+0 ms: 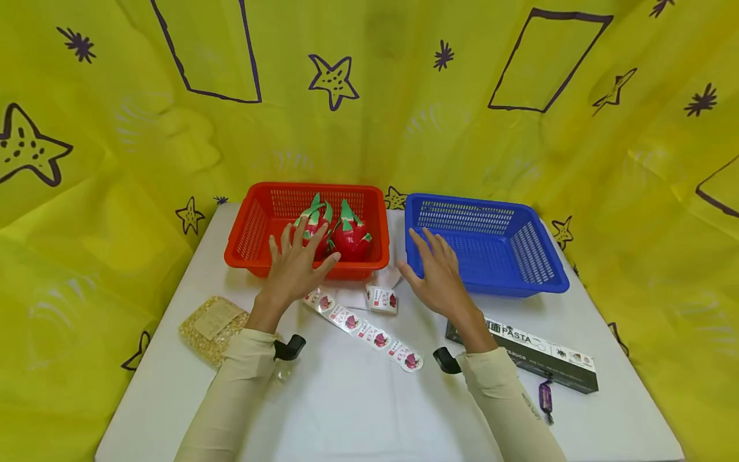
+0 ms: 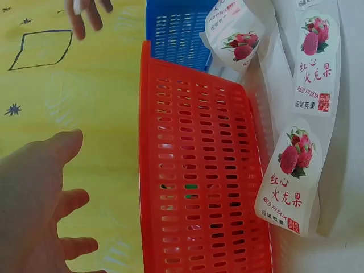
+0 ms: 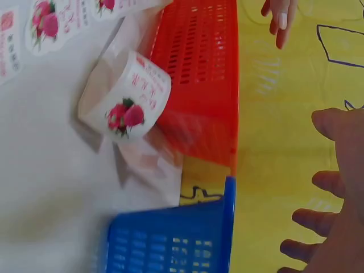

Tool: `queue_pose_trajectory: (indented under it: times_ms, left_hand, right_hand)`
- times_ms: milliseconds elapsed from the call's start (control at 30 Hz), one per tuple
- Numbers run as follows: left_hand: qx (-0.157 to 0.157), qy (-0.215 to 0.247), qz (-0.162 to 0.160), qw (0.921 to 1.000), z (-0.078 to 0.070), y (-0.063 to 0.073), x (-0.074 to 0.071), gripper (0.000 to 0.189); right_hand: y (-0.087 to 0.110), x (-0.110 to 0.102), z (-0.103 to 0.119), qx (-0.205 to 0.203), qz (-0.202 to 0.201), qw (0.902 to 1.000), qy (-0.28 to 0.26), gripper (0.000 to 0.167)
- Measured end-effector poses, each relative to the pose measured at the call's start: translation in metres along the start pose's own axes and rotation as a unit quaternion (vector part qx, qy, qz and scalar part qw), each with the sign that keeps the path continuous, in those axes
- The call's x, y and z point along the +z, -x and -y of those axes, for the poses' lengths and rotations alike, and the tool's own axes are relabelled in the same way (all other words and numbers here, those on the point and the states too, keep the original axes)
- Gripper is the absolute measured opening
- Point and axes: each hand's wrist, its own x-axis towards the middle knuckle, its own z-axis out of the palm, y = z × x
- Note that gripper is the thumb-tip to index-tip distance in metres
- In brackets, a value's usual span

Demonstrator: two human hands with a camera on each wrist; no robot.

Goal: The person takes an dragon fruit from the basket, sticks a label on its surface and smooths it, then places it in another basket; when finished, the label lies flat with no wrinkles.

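Near white desk's (image 1: 360, 417) far edge, left grip (image 1: 298, 262) and right grip (image 1: 437, 276) spread, empty; glossy red-green pitayas (image 1: 352, 244) likely slippery, best cupped round sides.

Red basket (image 1: 262, 224), blue basket (image 1: 491, 251)

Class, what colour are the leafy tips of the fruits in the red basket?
Green; the leafy tips show best in the head view.

Above the white counter (image 1: 358, 417), the left hand (image 1: 296, 266) spreads before a red basket (image 1: 254, 224) of two dragon fruits (image 1: 352, 244), the right hand (image 1: 440, 277) before a blue basket (image 1: 496, 256), with a label strip (image 1: 375, 337) nearer, a bag of kernels (image 1: 202, 321) left and a pasta box (image 1: 548, 362) right.
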Motion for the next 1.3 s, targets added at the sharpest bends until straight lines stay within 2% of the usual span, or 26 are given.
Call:
queue_pose_trajectory:
  times_ms: [133,233,400,500,600,700,800,967,1100,1167,1300]
  left_hand:
    - [-0.002,-0.004,0.001,1.0000,0.003,-0.006,-0.001,0.077]
    - [-0.009,-0.015,0.005,0.9998,0.005,-0.012,-0.003,0.078]
    - [-0.011,-0.007,0.012,0.9998,0.003,-0.026,-0.006,0.078]
    - [-0.008,0.000,0.025,0.9996,0.002,-0.037,-0.005,0.079]
    - [-0.011,-0.005,0.036,0.9993,0.006,-0.049,-0.004,0.078]
    - [-0.017,0.000,0.051,0.9985,0.015,-0.062,-0.007,0.079]
    - [-0.021,0.028,0.076,0.9965,0.028,-0.075,-0.010,0.079]
    - [-0.026,0.089,0.108,0.9899,0.055,-0.091,-0.006,0.084]
    - [-0.028,0.126,0.132,0.9827,0.071,-0.100,-0.005,0.087]
    - [-0.029,0.154,0.158,0.9749,0.075,-0.104,-0.007,0.087]
    - [-0.044,0.194,0.227,0.9533,0.076,-0.111,-0.017,0.088]
  right_hand:
    - [-0.013,0.009,0.012,-0.008,0.017,0.9975,-0.069,0.077]
    - [-0.026,0.019,0.022,-0.014,0.016,0.9914,-0.129,0.077]
    - [-0.048,0.040,0.031,0.017,-0.009,0.9769,-0.213,0.078]
    - [-0.060,0.053,0.030,0.056,-0.024,0.9700,-0.235,0.079]
    - [-0.073,0.066,0.027,0.075,-0.040,0.9639,-0.252,0.077]
    - [-0.083,0.075,0.025,0.085,-0.046,0.9590,-0.266,0.071]
    - [-0.088,0.081,0.023,0.104,-0.040,0.9532,-0.281,0.066]
    - [-0.087,0.091,0.019,0.136,-0.026,0.9437,-0.301,0.064]
    - [-0.086,0.093,0.020,0.138,-0.027,0.9435,-0.300,0.063]
    - [-0.086,0.094,0.020,0.139,-0.029,0.9452,-0.294,0.063]
    - [-0.085,0.096,0.020,0.142,-0.032,0.9472,-0.286,0.062]
